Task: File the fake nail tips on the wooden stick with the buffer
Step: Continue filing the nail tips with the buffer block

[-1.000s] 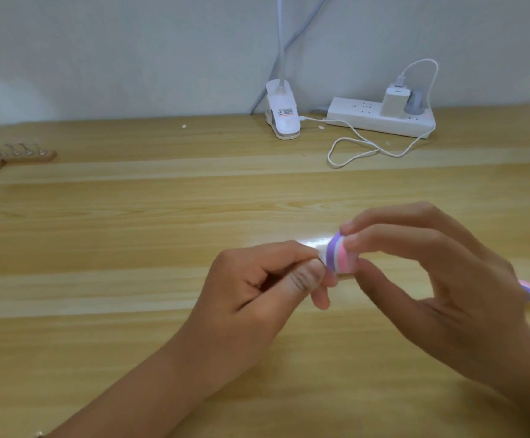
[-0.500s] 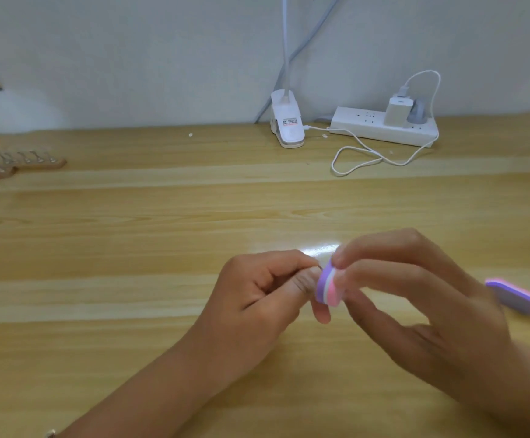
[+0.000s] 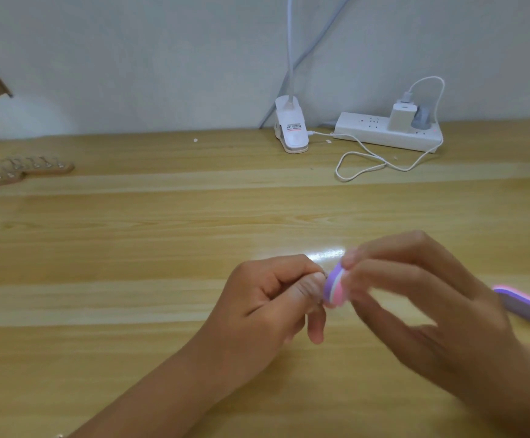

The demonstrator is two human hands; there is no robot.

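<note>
Landmark: white power strip (image 3: 387, 131) at the back edge of the table (image 3: 130, 248).

Left hand (image 3: 266, 298), well in front of the strip and a bit left of it. Its fingers are curled in, thumb and forefinger pinched tight on a small item (image 3: 321, 274). Only a glint of it shows, so it can't be confirmed as a nail tip. Right hand (image 3: 415, 311), in front of the strip, has thumb and first two fingers closed on one end of the pink-and-purple buffer (image 3: 334, 287), the other fingers loose. The buffer's free end touches the left thumb tip where the item sits.

Change over the last second: the buffer end sat higher against the left fingers, dropped half a second ago, and now lies tilted with the right hand blurred. That reads as a short filing stroke in progress. The left hand's pinch is unchanged. A spare buffer (image 3: 521, 303), flat on the table front-right of the strip, was mostly hidden behind the right hand a second ago and is now in full view.

Task things: two wooden sticks (image 3: 20, 170) with clear nail tips (image 3: 32, 161) lie far left of the strip, near the left frame edge, same spot as before and untouched. Judgement: filing is under way on one piece held in hand, and the tips on the sticks are yet to be done.

Lamp clip (image 3: 290, 131) is just left of the strip, and a white cable (image 3: 361, 165) loops in front of it.
</note>
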